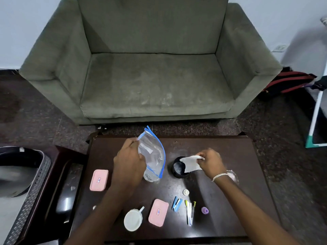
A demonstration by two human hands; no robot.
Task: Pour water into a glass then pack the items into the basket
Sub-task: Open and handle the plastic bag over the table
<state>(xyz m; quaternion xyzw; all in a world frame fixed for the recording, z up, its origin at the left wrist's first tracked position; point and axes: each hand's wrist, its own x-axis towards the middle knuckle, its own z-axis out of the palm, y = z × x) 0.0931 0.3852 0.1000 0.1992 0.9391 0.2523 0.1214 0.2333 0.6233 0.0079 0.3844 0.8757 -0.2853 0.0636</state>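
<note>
I have the left hand [128, 160] clenched on a clear zip bag [153, 156] with a blue seal, held upright over the middle of the bench [230, 200]. The right hand [211, 163] has its grip pinched on a white sheet [190, 164], which hangs over the mouth of a black cup [178, 169]. A clear glass [150, 177] stands on the bench just below the bag; I cannot tell whether it holds water. The basket [26, 183] sits off the bench to my left, well apart from both hands, and I can make out none of the bench items inside it.

I judge this as the packing stage, sorting loose things before they go across. Still on the bench are two pink boxes [98, 180], a white lid [133, 220], a blue stapler [176, 204], some pens [189, 212], a small cap [185, 192] and a purple piece [204, 210].

Next I would bring the sheet to the bag's mouth, which calls for the left grip to keep the opening spread. Both hands work right above the glass and could knock it.
</note>
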